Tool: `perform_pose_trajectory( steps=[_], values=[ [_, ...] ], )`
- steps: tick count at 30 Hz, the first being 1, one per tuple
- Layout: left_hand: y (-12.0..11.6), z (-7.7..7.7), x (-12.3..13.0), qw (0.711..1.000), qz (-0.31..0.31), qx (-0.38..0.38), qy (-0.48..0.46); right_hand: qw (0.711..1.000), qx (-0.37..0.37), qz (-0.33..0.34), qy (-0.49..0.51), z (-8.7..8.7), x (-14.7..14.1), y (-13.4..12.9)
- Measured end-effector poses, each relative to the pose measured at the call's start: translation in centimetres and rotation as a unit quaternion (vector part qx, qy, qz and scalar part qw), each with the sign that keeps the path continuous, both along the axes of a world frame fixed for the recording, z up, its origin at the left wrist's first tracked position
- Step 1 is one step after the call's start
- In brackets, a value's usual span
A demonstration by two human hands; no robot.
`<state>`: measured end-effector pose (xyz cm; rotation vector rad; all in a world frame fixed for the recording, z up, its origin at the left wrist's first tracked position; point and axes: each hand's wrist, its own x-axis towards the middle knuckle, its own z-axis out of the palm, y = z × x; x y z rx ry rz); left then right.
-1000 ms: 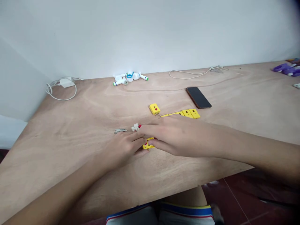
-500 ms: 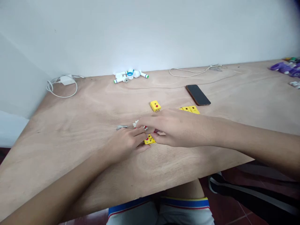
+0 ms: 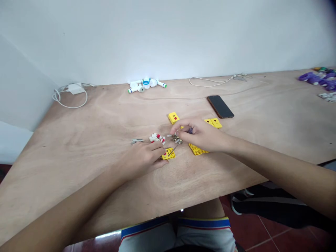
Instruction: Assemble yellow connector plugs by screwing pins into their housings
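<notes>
My left hand (image 3: pixel 144 155) is closed on the near end of a small yellow plug housing (image 3: pixel 172 153), which lies open side up on the wooden table. In my right hand (image 3: pixel 204 134) is a screwdriver (image 3: pixel 175 148), its handle mostly hidden by the fingers. The thin shaft slants down to the left, with its tip at the housing. Beneath my right fingers lies a pile of small screws and metal bits (image 3: pixel 176 139). White and red pieces (image 3: pixel 156 138) and metal pins (image 3: pixel 137 141) sit beyond my left hand. A yellow plug (image 3: pixel 173 117) rests behind my right fingers.
Yellow covers (image 3: pixel 215 123) and yellow half shells (image 3: pixel 196 150) flank my right wrist. Farther back are a phone (image 3: pixel 221 106), a thin white cable (image 3: pixel 207 85), white tube-like parts (image 3: pixel 146 84) and a white charger (image 3: pixel 75 88). Purple items (image 3: pixel 316 78) lie far right. Someone's dark-trousered leg (image 3: pixel 265 206) is below.
My right hand has lifted and drawn back from the housing, uncovering the screwdriver shaft, the screw pile and the yellow half shells. My left hand has stayed on the housing.
</notes>
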<state>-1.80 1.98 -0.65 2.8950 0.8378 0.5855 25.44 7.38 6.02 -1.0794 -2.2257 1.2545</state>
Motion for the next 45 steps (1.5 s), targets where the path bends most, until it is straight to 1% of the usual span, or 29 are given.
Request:
perform_pose_trajectory(
  steps=[4,6,8,12,14,16,18,21,23,25,27,29,30,31,33,36,39,42,45],
  values=[
    [0.0,0.0,0.0,1.000,-0.002,0.004,-0.005,0.999,-0.001,0.038,0.024,-0.2,0.5,0.7],
    [0.1,0.0,-0.1,1.000,-0.004,0.001,-0.007,0.998,-0.013,0.049,0.030,-0.3,0.7,1.2],
    [0.1,0.0,-0.1,1.000,-0.007,-0.003,-0.012,0.998,-0.040,0.046,0.027,-0.6,0.7,1.8],
    [0.3,-0.1,-0.1,0.999,-0.018,-0.013,-0.022,0.992,-0.120,0.046,0.000,-1.3,0.1,2.7],
    [0.3,-0.1,-0.2,0.999,-0.016,-0.019,-0.022,0.991,-0.119,0.052,-0.014,-1.4,-0.2,2.8],
    [0.2,0.0,-0.2,1.000,-0.008,-0.017,-0.022,0.994,-0.103,0.046,-0.008,-1.1,-0.3,3.0],
    [0.1,0.0,-0.2,1.000,0.001,-0.013,-0.018,0.994,-0.105,0.034,0.016,-0.5,0.1,3.1],
    [0.0,0.0,0.0,1.000,0.014,-0.012,-0.012,0.991,-0.109,-0.001,0.072,0.8,0.7,3.4],
    [-0.1,-0.1,0.1,1.000,0.019,-0.007,-0.022,0.987,-0.079,-0.032,0.135,1.5,0.6,3.7],
    [-0.1,-0.2,0.2,0.999,0.021,-0.003,-0.038,0.969,-0.032,-0.069,0.235,1.8,-0.1,4.1],
    [-0.2,-0.2,0.2,0.998,0.020,-0.007,-0.052,0.932,0.006,-0.115,0.344,1.5,-1.5,4.2],
    [-0.3,-0.2,0.1,0.998,0.022,-0.013,-0.059,0.898,0.019,-0.161,0.408,1.0,-2.8,3.9],
    [-0.4,-0.1,0.2,0.998,0.024,-0.009,-0.061,0.889,0.022,-0.179,0.421,0.7,-3.4,3.6],
    [-0.5,-0.1,0.2,0.998,0.026,-0.003,-0.062,0.892,0.021,-0.183,0.413,0.3,-3.8,3.2],
    [-0.7,-0.1,0.4,0.997,0.032,0.009,-0.066,0.907,0.017,-0.176,0.381,-0.4,-4.1,2.1],
    [-1.0,0.0,0.7,0.996,0.053,0.003,-0.071,0.934,0.017,-0.133,0.332,-1.4,-3.7,0.3],
    [-1.0,0.1,0.8,0.995,0.058,-0.014,-0.079,0.950,0.033,-0.077,0.302,-2.6,-3.3,-0.9],
    [-0.9,0.1,0.9,0.994,0.032,-0.024,-0.101,0.953,0.045,-0.031,0.297,-3.5,-3.5,-1.3],
    [-0.8,0.0,0.9,0.993,0.023,0.002,-0.119,0.949,0.058,-0.009,0.309,-4.0,-3.9,-1.3]
  ],
)
